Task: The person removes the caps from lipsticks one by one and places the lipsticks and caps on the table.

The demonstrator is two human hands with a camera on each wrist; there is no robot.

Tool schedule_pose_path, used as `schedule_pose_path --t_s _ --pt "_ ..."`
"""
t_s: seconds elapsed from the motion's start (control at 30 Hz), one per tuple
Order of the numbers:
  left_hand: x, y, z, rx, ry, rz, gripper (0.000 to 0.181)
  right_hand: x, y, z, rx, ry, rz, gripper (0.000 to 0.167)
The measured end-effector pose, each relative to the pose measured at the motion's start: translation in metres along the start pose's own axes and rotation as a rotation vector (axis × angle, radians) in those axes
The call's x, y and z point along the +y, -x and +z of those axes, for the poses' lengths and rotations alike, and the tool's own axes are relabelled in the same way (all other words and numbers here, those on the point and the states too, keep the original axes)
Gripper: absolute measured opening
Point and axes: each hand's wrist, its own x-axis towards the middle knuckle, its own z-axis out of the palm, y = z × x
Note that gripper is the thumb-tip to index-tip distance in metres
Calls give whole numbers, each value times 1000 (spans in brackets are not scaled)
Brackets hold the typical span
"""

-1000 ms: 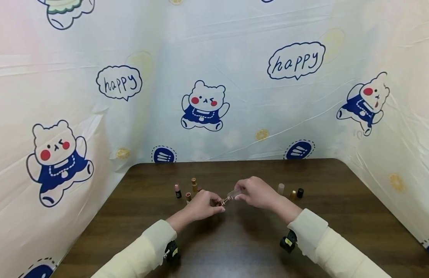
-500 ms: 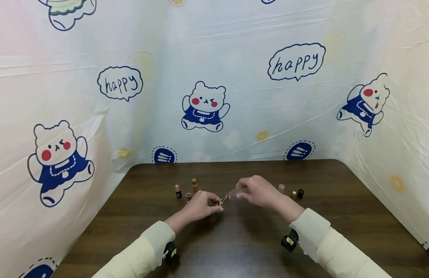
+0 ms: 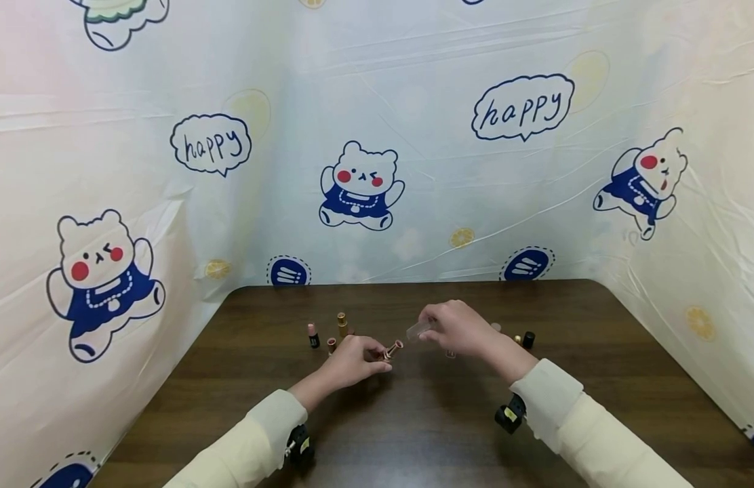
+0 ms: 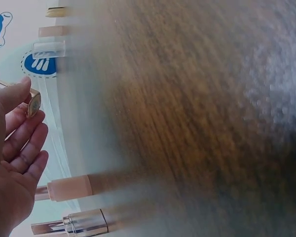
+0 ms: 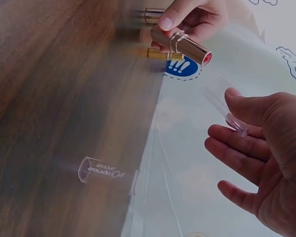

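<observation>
In the head view my left hand (image 3: 355, 360) pinches a gold lipstick (image 3: 393, 350), which tilts up toward the right. The right wrist view shows a red tip just inside its uncovered end. A clear lipstick cap (image 5: 222, 101) is pinched between the thumb and fingers of my right hand (image 3: 456, 328). A small gap separates this cap from the lipstick. Another clear cap (image 5: 106, 172), printed "avocado", stands on the table below my right hand. From the left wrist, the flat bottom of the held lipstick shows beyond the thumb.
Left of my left hand stand a pink-topped black lipstick (image 3: 313, 336), a gold lipstick (image 3: 342, 324) and a rose-coloured one (image 3: 331, 346). A black cap (image 3: 528, 339) and a gold cap (image 3: 517, 338) are at the right. A printed curtain (image 3: 413, 257) hangs behind the brown table (image 3: 377, 434).
The clear cap in my right hand has come away from the lipstick's end, moving slightly up and right. My left hand has barely moved. The standing clear cap has come into sight.
</observation>
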Motion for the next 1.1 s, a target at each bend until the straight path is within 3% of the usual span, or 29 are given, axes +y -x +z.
schedule_pose_path --t_s 0.27,0.53,0.77,1.1 --pt "2 0 1 0 30 7 11 3 -8 0 -20 79 -11 22" --pt "3 -1 2 0 23 1 11 6 -13 4 -82 163 31 22" --pt "4 -2 5 -10 27 4 11 9 -17 10 -137 272 4 23" --pt "8 -3 6 -14 48 21 11 10 -21 21 -156 379 -16 17"
